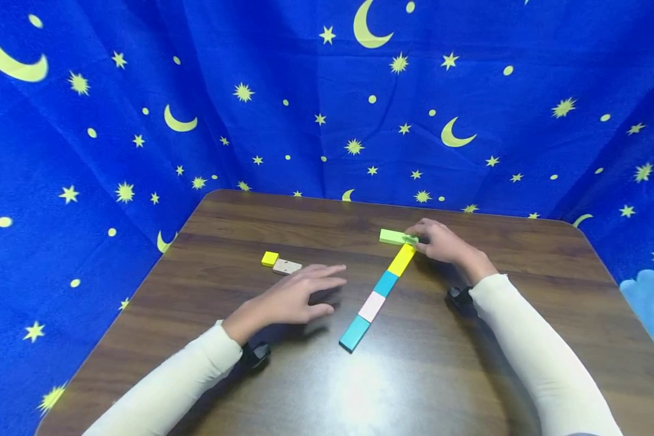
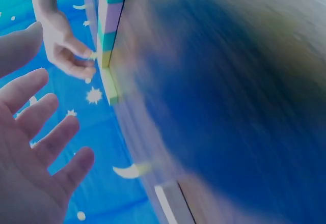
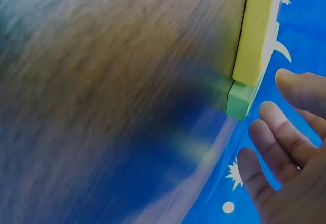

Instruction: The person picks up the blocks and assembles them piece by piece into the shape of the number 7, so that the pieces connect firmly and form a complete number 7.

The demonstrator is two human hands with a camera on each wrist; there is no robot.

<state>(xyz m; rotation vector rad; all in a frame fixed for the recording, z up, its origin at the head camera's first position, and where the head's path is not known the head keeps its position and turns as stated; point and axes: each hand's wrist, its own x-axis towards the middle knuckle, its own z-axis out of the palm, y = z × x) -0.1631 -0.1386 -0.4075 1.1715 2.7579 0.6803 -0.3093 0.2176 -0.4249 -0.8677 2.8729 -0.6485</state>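
A diagonal line of flat blocks lies on the table: a teal block point(image 1: 355, 333), a pale pink block point(image 1: 372, 307), a blue block point(image 1: 386, 283) and a yellow block point(image 1: 401, 261). Across the far end sits a light green block point(image 1: 392, 237), whose right end meets the yellow one. My right hand point(image 1: 441, 240) is at that end; the right wrist view shows its relaxed fingers point(image 3: 275, 117) beside the green block, not curled round it. My left hand point(image 1: 297, 297) hovers left of the line, fingers spread, holding nothing.
A small yellow block point(image 1: 269, 259) and a speckled whitish block point(image 1: 287, 266) lie together beyond my left hand on the wooden table point(image 1: 196, 303). Behind the table hangs a blue curtain point(image 1: 283, 72) with moons and stars.
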